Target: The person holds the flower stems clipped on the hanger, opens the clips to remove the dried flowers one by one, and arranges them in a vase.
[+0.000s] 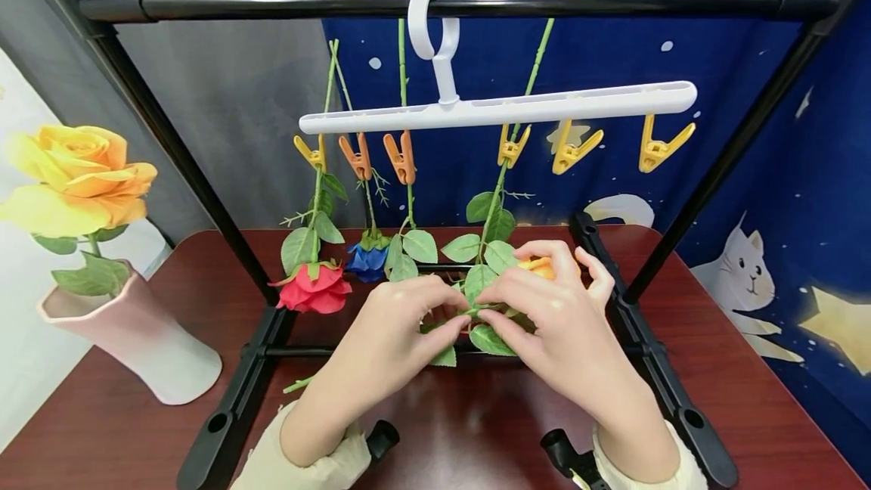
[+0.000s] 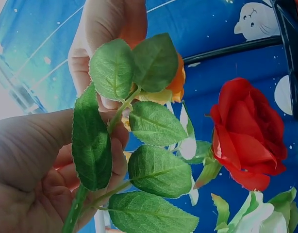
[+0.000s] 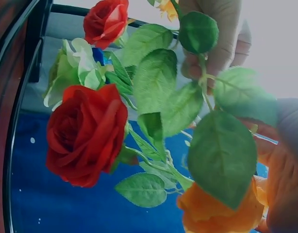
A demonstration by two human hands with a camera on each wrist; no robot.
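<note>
Both hands meet low over the dark red table (image 1: 748, 399), under the black rack (image 1: 449, 6): the left hand (image 1: 391, 331) and right hand (image 1: 558, 316) pinch the leafy stem of an orange rose (image 1: 544, 267) hanging from the white clip hanger (image 1: 497, 108). A pink vase (image 1: 136, 339) stands left; a starry blue curtain (image 1: 782, 195) hangs behind.

text: none readable | labels: none | brands: none | numbers: none | backdrop (image 1: 782, 172) behind hanger (image 1: 497, 108): star and cat pictures only, no lettering
</note>
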